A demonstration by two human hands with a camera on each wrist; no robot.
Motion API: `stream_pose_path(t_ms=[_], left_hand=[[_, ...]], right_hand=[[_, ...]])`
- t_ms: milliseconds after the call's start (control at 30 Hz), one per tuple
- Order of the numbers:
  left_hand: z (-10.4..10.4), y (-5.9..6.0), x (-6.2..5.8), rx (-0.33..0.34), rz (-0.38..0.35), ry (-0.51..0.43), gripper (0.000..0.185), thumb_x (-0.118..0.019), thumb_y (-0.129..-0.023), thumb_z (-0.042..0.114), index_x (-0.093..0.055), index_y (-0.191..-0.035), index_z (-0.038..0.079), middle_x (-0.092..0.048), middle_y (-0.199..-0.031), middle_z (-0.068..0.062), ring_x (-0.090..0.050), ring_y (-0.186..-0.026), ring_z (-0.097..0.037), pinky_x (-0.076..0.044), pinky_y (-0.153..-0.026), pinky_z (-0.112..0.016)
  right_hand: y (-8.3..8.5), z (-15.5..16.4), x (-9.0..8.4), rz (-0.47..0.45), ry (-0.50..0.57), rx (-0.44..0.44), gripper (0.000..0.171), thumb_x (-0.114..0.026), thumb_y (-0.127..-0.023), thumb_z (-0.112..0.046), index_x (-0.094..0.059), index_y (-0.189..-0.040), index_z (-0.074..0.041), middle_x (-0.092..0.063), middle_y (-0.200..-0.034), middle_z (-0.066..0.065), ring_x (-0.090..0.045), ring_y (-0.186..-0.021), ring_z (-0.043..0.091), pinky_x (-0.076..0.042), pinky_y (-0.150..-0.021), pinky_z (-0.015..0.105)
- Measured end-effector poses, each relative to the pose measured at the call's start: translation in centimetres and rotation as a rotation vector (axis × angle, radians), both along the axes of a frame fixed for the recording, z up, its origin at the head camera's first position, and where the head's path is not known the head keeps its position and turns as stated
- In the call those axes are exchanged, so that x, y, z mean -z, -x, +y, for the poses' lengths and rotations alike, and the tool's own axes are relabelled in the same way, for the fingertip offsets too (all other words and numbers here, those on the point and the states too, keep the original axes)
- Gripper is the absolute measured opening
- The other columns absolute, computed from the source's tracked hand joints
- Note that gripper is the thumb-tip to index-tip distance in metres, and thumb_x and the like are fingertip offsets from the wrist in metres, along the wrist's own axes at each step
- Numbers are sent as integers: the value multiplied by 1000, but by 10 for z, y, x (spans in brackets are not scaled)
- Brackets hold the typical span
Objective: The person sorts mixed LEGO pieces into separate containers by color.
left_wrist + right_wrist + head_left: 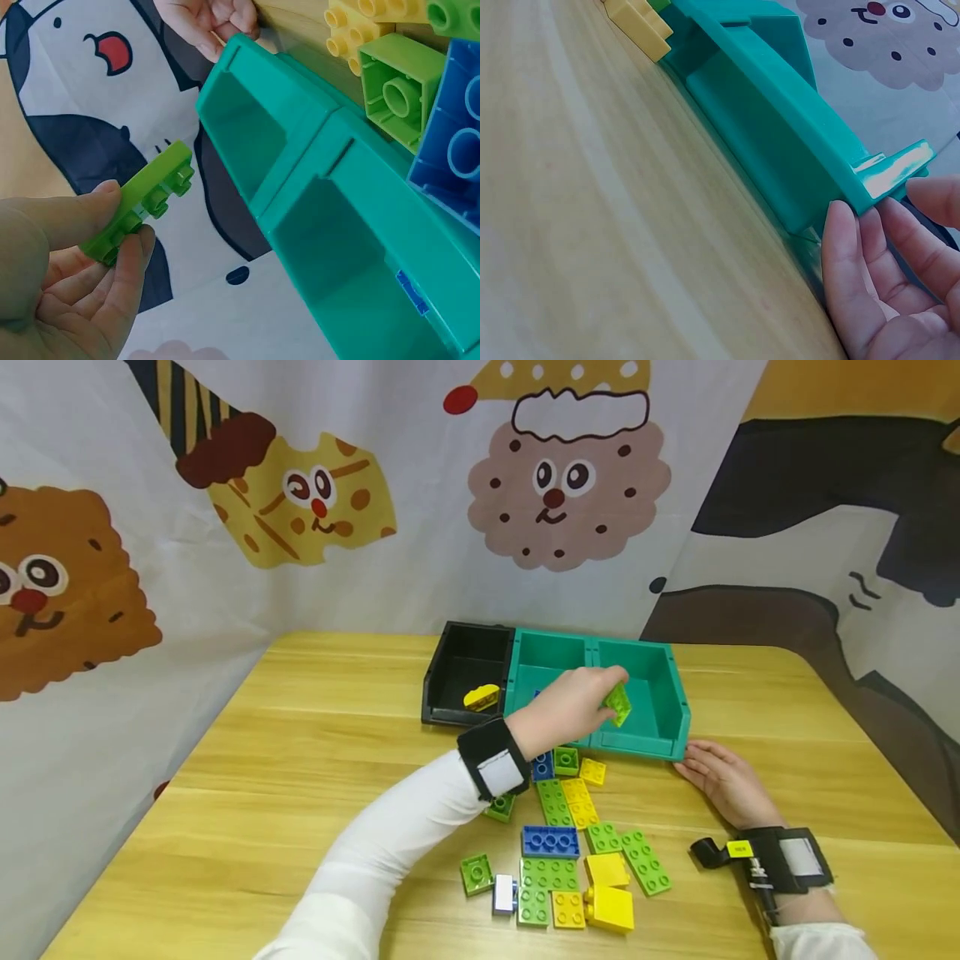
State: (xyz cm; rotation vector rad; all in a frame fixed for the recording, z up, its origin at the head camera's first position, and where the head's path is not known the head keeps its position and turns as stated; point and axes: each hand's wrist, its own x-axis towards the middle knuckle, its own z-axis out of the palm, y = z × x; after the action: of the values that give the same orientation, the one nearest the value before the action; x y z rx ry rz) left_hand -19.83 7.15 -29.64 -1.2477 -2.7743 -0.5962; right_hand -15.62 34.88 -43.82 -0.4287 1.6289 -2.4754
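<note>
My left hand (566, 706) pinches a light green toy building brick (618, 703) between thumb and fingers, above the right compartment of a two-part teal bin (633, 745). In the left wrist view the brick (146, 196) is held tilted, its studs facing down and right. A small blue piece (412, 292) lies in the bin's other compartment. At the bin's near right corner rests my right hand (727, 785), palm partly up. The right wrist view has its extended fingers (844, 255) right at that teal corner, with nothing gripped.
A black bin (468, 647) holding a yellow piece (482, 697) adjoins the teal one on the left. In front lie several loose bricks, among them a blue brick (551, 842), a long green brick (646, 863) and a yellow brick (611, 908). Behind hangs a printed cloth (435, 585).
</note>
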Motion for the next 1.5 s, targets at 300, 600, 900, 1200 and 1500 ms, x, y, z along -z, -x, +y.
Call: stream_pose_path(t_ms=[300, 600, 900, 1200, 1500], left_hand=[[29, 7, 8, 50, 113, 227, 40, -51, -97, 10, -46, -136, 10, -59, -129, -2, -58, -112, -10, -44, -94, -13], [34, 21, 27, 40, 343, 463, 31, -55, -96, 14, -57, -126, 17, -63, -120, 3, -58, -107, -10, -49, -88, -19], [37, 25, 44, 51, 496, 566, 24, -49, -100, 22, -66, -112, 31, -65, -114, 11, -52, -107, -12, -42, -93, -28], [35, 23, 50, 32, 463, 648, 37, -42, -101, 32, -49, -137, 27, -54, -133, 11, -45, -122, -13, -34, -104, -32], [27, 30, 51, 16, 345, 616, 63, -44, -97, 49, -22, -151, 26, -32, -152, 4, -28, -139, -16, -29, -111, -34]], right_hand=[[1, -2, -2, -18, -29, 19, 29, -36, -101, 0, -63, -109, -6, -64, -103, 2, -64, -95, 12, -52, -88, 23], [0, -5, -1, -21, -28, 22, 29, -36, -100, 1, -63, -109, -6, -64, -103, 2, -64, -95, 12, -52, -88, 24], [-1, -5, -1, -52, -23, 34, 29, -37, -100, 1, -64, -109, -6, -64, -102, 2, -65, -94, 13, -53, -86, 24], [0, -5, -2, -53, -15, 32, 31, -36, -100, 0, -66, -107, -7, -66, -100, 2, -65, -93, 12, -53, -85, 23], [0, -6, -2, -51, -2, 32, 31, -36, -100, 2, -65, -107, -6, -66, -100, 2, -65, -93, 12, -53, -86, 24]])
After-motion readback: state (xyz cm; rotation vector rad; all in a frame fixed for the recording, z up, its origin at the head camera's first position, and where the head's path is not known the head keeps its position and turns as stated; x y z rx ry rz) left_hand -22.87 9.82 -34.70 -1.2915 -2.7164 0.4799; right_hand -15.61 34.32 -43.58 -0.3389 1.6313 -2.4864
